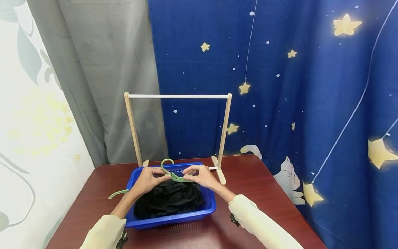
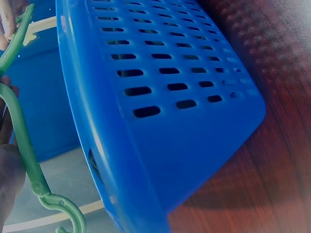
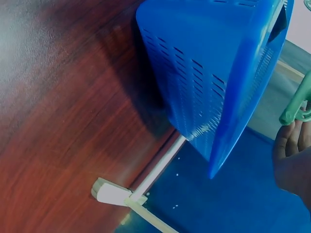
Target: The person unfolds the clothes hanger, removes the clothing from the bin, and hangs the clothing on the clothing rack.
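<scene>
Both hands hold a green plastic clothes hanger [image 1: 177, 178] above a blue basket [image 1: 174, 219]. Its curved hook points up. Close to the hook, the left hand [image 1: 150, 180] pinches it between thumb and fingers. My right hand [image 1: 202, 176] pinches the hanger's right part. A green end piece juts out left of the left forearm; the stretch between is hidden by the hand. In the left wrist view, the hanger [image 2: 22, 126] runs alongside the basket rim. The right wrist view has the fingers at a green hanger end [image 3: 294, 104]. Black cloth [image 1: 171, 200] lies bunched inside the basket.
Behind the basket stands a wooden rack with a white top bar [image 1: 177, 97]. Its right foot [image 1: 219, 170] rests on the dark red table [image 1: 248, 193]. Grey and blue curtains [image 1: 199, 76] hang behind, and a white patterned one hangs at left.
</scene>
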The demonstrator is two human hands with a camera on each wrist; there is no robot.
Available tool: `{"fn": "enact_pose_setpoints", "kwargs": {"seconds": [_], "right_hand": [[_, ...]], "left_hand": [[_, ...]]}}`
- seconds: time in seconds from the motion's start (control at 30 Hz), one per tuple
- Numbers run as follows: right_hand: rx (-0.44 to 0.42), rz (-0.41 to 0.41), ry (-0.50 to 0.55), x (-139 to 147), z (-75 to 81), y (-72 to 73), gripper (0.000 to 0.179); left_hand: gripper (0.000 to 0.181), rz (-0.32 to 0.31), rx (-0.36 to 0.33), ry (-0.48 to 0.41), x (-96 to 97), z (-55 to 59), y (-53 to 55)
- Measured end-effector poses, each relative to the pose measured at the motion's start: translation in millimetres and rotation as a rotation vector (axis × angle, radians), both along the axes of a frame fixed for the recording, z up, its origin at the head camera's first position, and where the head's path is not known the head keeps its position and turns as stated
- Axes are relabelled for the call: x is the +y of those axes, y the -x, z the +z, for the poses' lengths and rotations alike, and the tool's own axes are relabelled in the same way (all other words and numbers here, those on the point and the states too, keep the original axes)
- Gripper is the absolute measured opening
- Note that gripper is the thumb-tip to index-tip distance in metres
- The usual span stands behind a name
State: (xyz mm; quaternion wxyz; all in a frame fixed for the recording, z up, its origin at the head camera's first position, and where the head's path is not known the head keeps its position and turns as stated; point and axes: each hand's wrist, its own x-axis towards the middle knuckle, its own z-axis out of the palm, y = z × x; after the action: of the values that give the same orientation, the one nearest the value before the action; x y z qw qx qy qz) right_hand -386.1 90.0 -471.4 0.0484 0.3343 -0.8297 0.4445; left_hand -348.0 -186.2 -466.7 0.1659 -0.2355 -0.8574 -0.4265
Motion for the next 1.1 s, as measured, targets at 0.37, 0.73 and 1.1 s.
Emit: {"fn": "enact_pose_setpoints", "kwargs": {"seconds": [0.37, 0.73, 1.1], "right_hand": [[0.015, 0.072, -0.035, -22, 7.9, -4.7, 0.024], [0.063, -0.005, -0.094, -32, 9.4, 0.0, 0.016], [0.079, 0.016, -0.077, -32, 14.7, 3.3, 0.012]], "left_hand": [[0.011, -0.057, -0.027, -0.009, 5.7, -7.8, -1.0], [0.012, -0.072, -0.003, -0.020, 6.1, -4.8, 2.8], [0.011, -0.044, -0.006, -0.017, 2.9, -5.0, 3.2]]}}
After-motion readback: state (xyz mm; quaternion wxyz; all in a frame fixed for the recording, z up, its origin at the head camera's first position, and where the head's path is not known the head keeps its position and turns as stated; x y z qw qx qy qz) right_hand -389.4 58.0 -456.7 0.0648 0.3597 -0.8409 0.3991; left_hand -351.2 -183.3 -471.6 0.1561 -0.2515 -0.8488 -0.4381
